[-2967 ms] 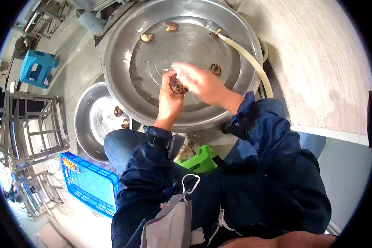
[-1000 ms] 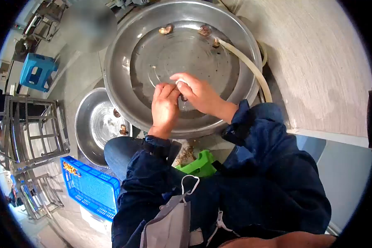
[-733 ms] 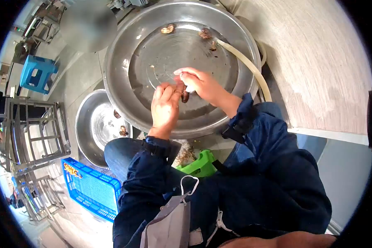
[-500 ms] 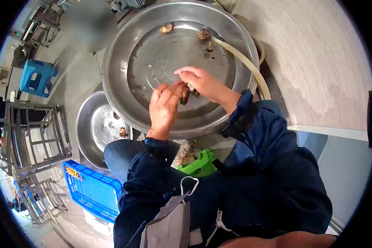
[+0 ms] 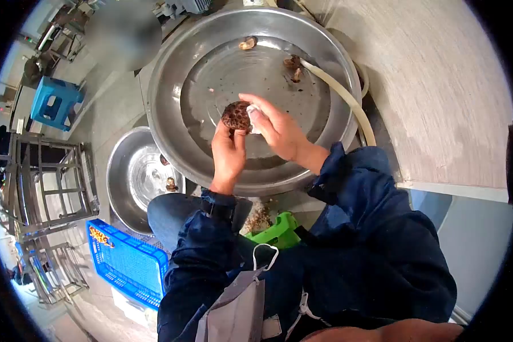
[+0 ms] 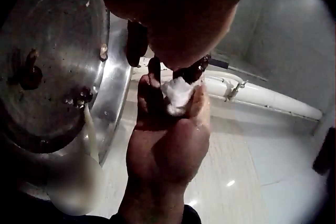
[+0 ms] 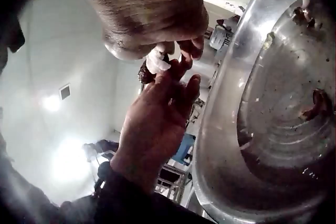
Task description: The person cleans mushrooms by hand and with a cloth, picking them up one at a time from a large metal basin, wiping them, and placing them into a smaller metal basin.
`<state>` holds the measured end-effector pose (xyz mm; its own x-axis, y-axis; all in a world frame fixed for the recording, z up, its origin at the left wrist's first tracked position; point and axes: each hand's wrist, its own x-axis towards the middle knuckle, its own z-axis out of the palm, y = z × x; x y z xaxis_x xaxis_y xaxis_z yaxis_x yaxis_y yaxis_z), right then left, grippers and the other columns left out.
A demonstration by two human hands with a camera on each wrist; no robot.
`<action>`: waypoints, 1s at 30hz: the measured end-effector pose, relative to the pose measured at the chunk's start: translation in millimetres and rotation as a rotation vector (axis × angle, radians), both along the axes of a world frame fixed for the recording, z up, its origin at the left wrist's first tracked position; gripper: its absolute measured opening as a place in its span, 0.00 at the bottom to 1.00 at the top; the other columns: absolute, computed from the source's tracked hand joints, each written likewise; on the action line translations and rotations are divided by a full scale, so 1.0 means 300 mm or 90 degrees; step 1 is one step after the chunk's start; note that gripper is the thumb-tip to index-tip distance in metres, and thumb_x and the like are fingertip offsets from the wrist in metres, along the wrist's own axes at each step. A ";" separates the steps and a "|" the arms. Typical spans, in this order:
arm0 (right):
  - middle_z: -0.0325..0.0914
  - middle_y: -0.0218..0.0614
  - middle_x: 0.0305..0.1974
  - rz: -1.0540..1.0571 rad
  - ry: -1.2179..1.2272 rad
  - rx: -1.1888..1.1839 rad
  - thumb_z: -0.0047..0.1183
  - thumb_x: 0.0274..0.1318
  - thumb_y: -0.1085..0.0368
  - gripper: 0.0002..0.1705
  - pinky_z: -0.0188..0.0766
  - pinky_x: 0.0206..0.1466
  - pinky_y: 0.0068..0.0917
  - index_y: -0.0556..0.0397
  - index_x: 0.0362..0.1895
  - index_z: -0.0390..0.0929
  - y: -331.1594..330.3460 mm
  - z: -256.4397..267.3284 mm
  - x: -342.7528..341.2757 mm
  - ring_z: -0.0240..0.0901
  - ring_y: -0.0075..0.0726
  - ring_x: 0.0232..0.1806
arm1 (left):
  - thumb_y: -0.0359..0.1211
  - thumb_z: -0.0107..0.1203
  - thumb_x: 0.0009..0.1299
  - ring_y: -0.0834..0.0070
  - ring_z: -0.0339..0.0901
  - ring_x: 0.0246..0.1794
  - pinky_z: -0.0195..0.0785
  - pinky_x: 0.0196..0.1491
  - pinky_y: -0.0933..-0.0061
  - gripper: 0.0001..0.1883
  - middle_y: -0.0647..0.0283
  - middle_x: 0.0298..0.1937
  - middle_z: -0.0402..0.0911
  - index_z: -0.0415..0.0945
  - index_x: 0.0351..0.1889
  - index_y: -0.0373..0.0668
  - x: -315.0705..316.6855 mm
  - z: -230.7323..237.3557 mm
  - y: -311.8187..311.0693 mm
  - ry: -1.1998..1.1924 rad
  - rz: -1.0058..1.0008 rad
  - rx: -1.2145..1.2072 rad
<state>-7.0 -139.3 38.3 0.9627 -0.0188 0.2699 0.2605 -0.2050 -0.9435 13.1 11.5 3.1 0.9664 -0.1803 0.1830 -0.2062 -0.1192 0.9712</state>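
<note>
In the head view, the underside of the mottled brown mushroom (image 5: 236, 114) is hidden; its cap stands beyond the left hand (image 5: 228, 155), whose thumb and fingers curl round it above the steel basin (image 5: 166, 108). The right hand (image 5: 283, 134) pinches a partly covered white wad (image 5: 255, 118) at the cap's right edge. In the left wrist view, the left hand is dark and cut off, and the wad shows between the right hand's fingers. In the right wrist view, only a cap edge shows beside the wad.
</note>
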 end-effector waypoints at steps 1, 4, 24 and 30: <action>0.78 0.46 0.51 -0.018 -0.045 -0.059 0.39 0.73 0.59 0.20 0.71 0.55 0.33 0.52 0.62 0.69 0.008 -0.012 -0.002 0.77 0.42 0.50 | 0.28 0.53 0.73 0.71 0.77 0.42 0.71 0.48 0.69 0.12 0.59 0.44 0.79 0.75 0.54 0.38 0.005 -0.015 -0.001 -0.041 0.003 0.009; 0.78 0.45 0.47 -0.026 -0.010 -0.076 0.39 0.73 0.58 0.19 0.70 0.54 0.33 0.53 0.59 0.71 -0.007 -0.033 0.020 0.77 0.39 0.47 | 0.32 0.51 0.77 0.75 0.77 0.48 0.73 0.49 0.74 0.14 0.62 0.50 0.79 0.71 0.57 0.36 0.003 -0.056 0.028 -0.090 -0.049 0.114; 0.83 0.39 0.43 0.031 -0.003 0.006 0.40 0.73 0.55 0.19 0.75 0.47 0.28 0.52 0.57 0.71 0.000 0.019 0.024 0.78 0.27 0.37 | 0.41 0.40 0.81 0.71 0.77 0.50 0.72 0.60 0.61 0.19 0.61 0.49 0.78 0.70 0.59 0.37 -0.058 0.048 -0.018 0.478 -0.250 -0.364; 0.82 0.40 0.45 0.074 0.147 0.200 0.40 0.73 0.56 0.18 0.74 0.42 0.25 0.52 0.56 0.73 -0.053 -0.014 0.058 0.79 0.28 0.38 | 0.41 0.39 0.81 0.70 0.77 0.49 0.73 0.60 0.57 0.17 0.60 0.47 0.77 0.72 0.54 0.38 -0.049 0.003 0.000 0.477 -0.333 -0.457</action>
<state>10.4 -155.4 34.2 0.9979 0.0473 0.0448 0.0388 0.1210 -0.9919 -1.6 11.6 3.9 0.7143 -0.6761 -0.1808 0.5868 0.4378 0.6811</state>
